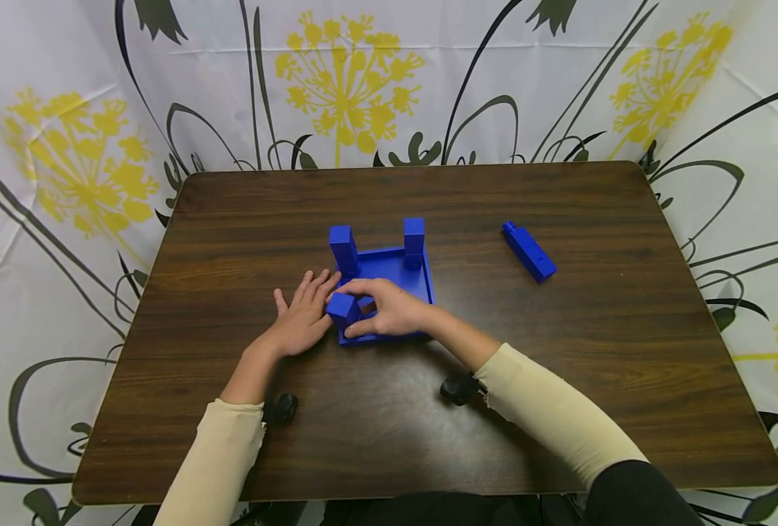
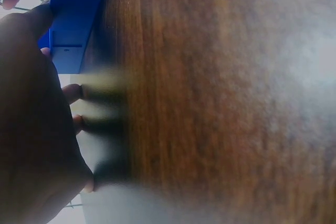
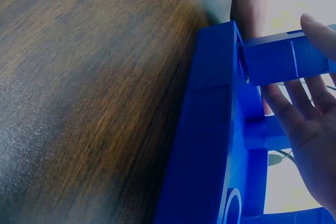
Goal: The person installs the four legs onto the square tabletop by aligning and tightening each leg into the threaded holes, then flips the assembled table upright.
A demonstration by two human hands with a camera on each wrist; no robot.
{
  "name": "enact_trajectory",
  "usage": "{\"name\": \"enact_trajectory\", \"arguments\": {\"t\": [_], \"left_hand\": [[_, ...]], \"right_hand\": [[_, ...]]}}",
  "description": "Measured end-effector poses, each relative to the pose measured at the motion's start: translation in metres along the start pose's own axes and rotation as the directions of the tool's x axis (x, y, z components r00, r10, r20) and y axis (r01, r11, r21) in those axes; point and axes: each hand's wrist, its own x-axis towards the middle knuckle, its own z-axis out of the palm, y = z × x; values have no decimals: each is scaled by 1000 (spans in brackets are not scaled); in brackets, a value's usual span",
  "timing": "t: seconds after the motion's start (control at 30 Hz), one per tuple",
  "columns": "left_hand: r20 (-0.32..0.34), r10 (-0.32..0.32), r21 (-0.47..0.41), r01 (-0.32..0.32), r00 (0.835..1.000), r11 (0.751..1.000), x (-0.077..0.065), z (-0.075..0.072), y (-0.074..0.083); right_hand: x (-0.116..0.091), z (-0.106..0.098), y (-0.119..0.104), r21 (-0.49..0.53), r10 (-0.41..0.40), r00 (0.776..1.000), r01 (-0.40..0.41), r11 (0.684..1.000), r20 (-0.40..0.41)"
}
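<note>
A shallow square blue frame point(image 1: 386, 261) with raised edges lies on the table, and two blue posts stand upright at its far corners, left post point(image 1: 344, 250) and right post point(image 1: 414, 242). My right hand point(image 1: 395, 307) grips a third blue post point(image 1: 343, 310) between thumb and fingers at the near left corner. In the right wrist view that post point(image 3: 281, 59) rises from the corner, beside the frame's wall point(image 3: 202, 129). My left hand point(image 1: 302, 319) has its fingers spread, lying along the frame's left side; the left wrist view shows this hand point(image 2: 31, 124) dark, near the blue wall.
A loose blue post point(image 1: 529, 253) with a narrower end lies on its side to the right. A round socket point(image 3: 233, 208) shows at another frame corner. The brown wooden table point(image 1: 592, 365) meets a flowered cloth point(image 1: 218, 66) behind it.
</note>
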Motion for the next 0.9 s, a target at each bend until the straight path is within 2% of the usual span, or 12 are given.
{"name": "enact_trajectory", "arguments": {"t": [0.2, 0.4, 0.9], "left_hand": [[-11, 8, -10, -8, 1000, 1000, -1, -1, 1], [-31, 16, -10, -17, 999, 1000, -1, 0, 1], [-2, -1, 1, 1, 1000, 1000, -1, 0, 0]], "right_hand": [[0, 4, 0, -33, 23, 998, -25, 999, -55], [1, 8, -1, -43, 5, 995, -9, 999, -95], [3, 17, 3, -124, -26, 977, 0, 992, -210]]}}
